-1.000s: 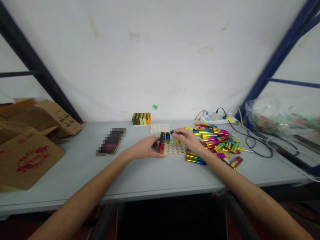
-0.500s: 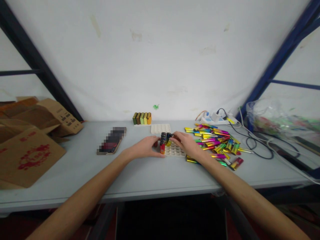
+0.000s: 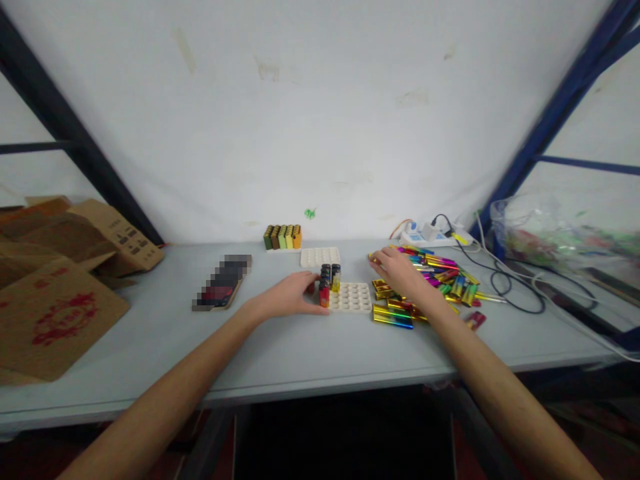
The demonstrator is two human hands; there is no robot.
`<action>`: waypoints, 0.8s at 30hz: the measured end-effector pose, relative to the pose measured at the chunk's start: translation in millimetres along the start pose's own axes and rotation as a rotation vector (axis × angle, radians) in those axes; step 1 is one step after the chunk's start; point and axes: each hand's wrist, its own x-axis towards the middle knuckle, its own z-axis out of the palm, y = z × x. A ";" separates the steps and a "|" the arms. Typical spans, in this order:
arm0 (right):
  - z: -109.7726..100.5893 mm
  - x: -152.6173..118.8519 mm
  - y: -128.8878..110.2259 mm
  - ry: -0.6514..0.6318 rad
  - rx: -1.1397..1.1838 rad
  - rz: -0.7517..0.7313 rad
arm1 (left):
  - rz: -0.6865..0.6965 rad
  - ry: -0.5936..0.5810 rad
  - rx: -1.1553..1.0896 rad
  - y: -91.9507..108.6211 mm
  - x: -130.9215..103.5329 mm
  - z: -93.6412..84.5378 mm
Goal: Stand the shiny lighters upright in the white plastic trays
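Note:
My left hand (image 3: 285, 295) is curved round the left end of a white tray (image 3: 356, 298) with round pockets, thumb at the front and fingers behind. Upright in that end stand a row of red lighters (image 3: 325, 297) with black tops, and beside them a yellow lighter (image 3: 336, 283). My right hand (image 3: 397, 270) is over the left part of a pile of shiny coloured lighters (image 3: 443, 277), its bent fingers on a gold lighter (image 3: 371, 256) at the pile's edge. The palm hides part of the pile.
Behind stands a second white tray (image 3: 320, 257), beside a block of green-to-orange lighters (image 3: 283, 237). A phone-like device (image 3: 223, 283) and cardboard boxes (image 3: 75, 307) lie left. A power strip (image 3: 433, 238), cables (image 3: 520, 303) and plastic bag (image 3: 530, 230) are right.
My right hand has moved right from the tray to the pile, leaving the yellow lighter standing in the tray. My left hand has stayed in place.

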 end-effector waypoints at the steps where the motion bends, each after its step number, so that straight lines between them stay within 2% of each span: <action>1: 1.6 -1.7 13.1 -0.022 -0.006 0.014 | 0.000 0.000 -0.004 -0.3 -0.1 0.0; 4: 1.5 -6.9 43.5 -0.123 0.076 -0.001 | 0.004 0.006 -0.005 -0.7 -0.5 -0.1; 6: -2.8 -9.2 54.4 -0.187 0.156 -0.027 | 0.004 0.006 -0.001 -0.4 -0.5 -0.2; 10: -11.4 -10.9 56.7 -0.325 0.271 -0.038 | 0.006 0.007 -0.006 0.3 -0.5 -0.3; 13: -11.6 -11.3 47.4 -0.355 0.275 0.034 | 0.006 0.012 -0.013 0.0 -0.9 -0.4; 17: -11.2 -11.1 31.0 -0.251 0.294 0.059 | 0.003 0.015 -0.014 -0.4 -1.3 -0.4; 24: -18.6 -4.4 9.2 0.094 0.502 0.045 | 0.001 0.014 -0.022 -0.1 -0.6 -0.2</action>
